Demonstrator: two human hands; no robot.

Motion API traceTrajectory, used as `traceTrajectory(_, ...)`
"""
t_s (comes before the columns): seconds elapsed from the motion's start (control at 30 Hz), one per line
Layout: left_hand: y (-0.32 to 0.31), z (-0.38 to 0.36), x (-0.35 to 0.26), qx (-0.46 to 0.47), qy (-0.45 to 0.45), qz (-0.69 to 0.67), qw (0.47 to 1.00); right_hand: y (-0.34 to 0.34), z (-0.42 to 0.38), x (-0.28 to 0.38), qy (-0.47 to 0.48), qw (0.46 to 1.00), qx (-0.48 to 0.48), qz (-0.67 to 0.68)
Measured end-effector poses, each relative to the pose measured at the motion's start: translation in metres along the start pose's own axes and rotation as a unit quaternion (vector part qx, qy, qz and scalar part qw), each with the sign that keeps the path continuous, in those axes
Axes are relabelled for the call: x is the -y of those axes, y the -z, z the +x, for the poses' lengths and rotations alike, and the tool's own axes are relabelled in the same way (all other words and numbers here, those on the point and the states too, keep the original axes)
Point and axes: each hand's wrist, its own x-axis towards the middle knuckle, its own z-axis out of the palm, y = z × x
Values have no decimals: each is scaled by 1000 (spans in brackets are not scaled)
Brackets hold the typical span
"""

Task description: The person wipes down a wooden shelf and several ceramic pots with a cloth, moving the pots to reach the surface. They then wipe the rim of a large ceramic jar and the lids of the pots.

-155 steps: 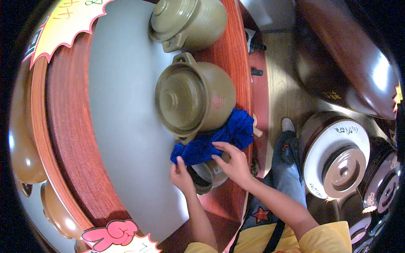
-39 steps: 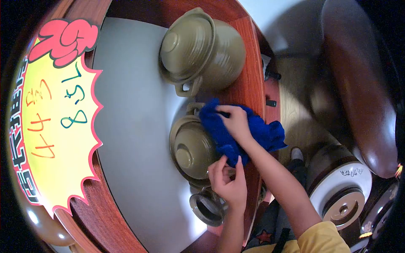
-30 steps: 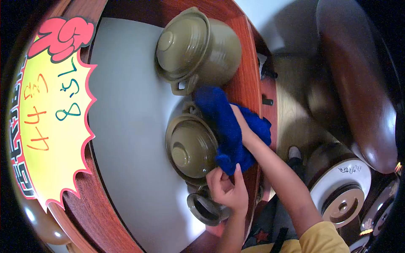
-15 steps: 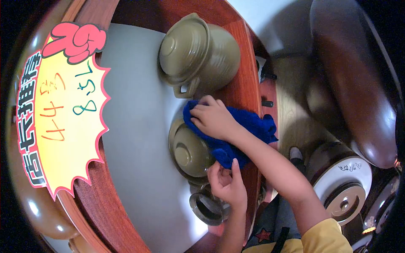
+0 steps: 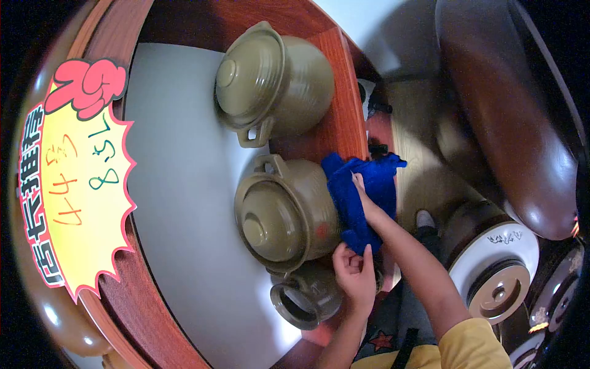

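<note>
My right hand (image 5: 362, 194) is bunched in a blue cloth (image 5: 372, 178), its fingers partly hidden in the folds. Lower down, my left hand (image 5: 354, 277) has curled fingers at the cloth's bottom edge. The cloth lies against the side of an olive-brown lidded pot (image 5: 319, 209), which shows a small red mark. Above it in the picture is a larger lidded pot (image 5: 307, 83) of the same colour. A smaller open pot (image 5: 322, 292) sits just below, partly behind my left hand. The pots appear sideways, lids facing left.
The pots stand on a reddish wooden shelf (image 5: 344, 92) with a pale back wall (image 5: 184, 184). A yellow price sign (image 5: 86, 197) is at the left. A white-topped lidded jar (image 5: 498, 270) and large dark brown jars (image 5: 510, 123) stand at the right.
My right hand and the cloth have moved right and down, off the middle pot's lid and handle, uncovering them. My left hand has shifted slightly right. The camera view has shifted.
</note>
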Motion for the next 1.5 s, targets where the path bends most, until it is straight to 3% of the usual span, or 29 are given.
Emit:
traceTrajectory(0.03,-1,0,5,1,0,0,1000,-2,5,10,-65,997,3,51)
traceTrajectory(0.07,-2,2,10,-22,54,-36,998,-12,12,2,-65,997,2,51)
traceTrajectory(0.1,-2,3,12,-45,109,-71,990,-30,20,-15,18,998,-65,-11)
traceTrajectory(0.13,-3,5,12,-44,110,-71,990,-40,27,-24,100,983,-132,-74)
traceTrajectory(0.2,-3,13,11,8,236,-217,947,-31,32,0,121,985,-116,-42)
traceTrajectory(0.27,-10,16,-7,17,221,-208,953,-13,33,38,140,985,-99,-10)
traceTrajectory(0.33,-7,19,-21,28,194,-197,961,7,34,77,155,982,1,105)
traceTrajectory(0.37,-5,24,-23,28,196,-197,960,10,39,86,152,983,2,104)
traceTrajectory(0.43,-6,36,-26,32,196,-254,947,13,52,98,85,992,93,-21)
traceTrajectory(0.47,-6,41,-28,30,197,-264,944,15,61,103,83,992,95,-21)
traceTrajectory(0.53,-6,49,-24,35,206,-281,937,20,81,109,32,959,248,-135)
traceTrajectory(0.57,-6,52,-22,39,214,-297,930,12,93,89,32,959,249,-135)
traceTrajectory(0.67,-4,40,-6,48,221,-256,940,-2,101,22,195,943,211,167)
traceTrajectory(0.7,-5,37,-3,54,231,-238,942,-3,93,20,194,944,210,166)
traceTrajectory(0.77,-9,31,-5,33,251,-248,935,-4,80,18,209,953,95,198)
traceTrajectory(0.87,-4,20,-5,40,270,-227,935,-29,86,-20,210,939,99,254)
traceTrajectory(0.9,-1,17,-2,41,270,-223,936,-32,79,-21,209,939,99,254)
traceTrajectory(0.97,5,9,0,44,270,-218,937,-35,58,-12,41,934,36,354)
traceTrajectory(1.0,8,4,1,45,270,-197,941,-26,49,1,41,934,33,354)
traceTrajectory(1.07,12,-5,0,47,272,-175,945,-10,32,25,-17,981,-79,175)
traceTrajectory(1.1,13,-10,-2,30,282,-166,945,-42,-8,-38,-17,981,-81,175)
traceTrajectory(1.13,15,-14,-2,12,291,-156,944,-71,-15,-93,25,938,-105,331)
traceTrajectory(1.17,20,-19,3,14,291,-157,944,-127,53,-97,67,868,-125,477)
traceTrajectory(1.27,36,-31,21,15,304,-140,942,-126,26,-88,64,866,-125,480)
traceTrajectory(1.5,49,-54,20,40,219,-62,973,-117,-62,-71,40,860,-121,493)
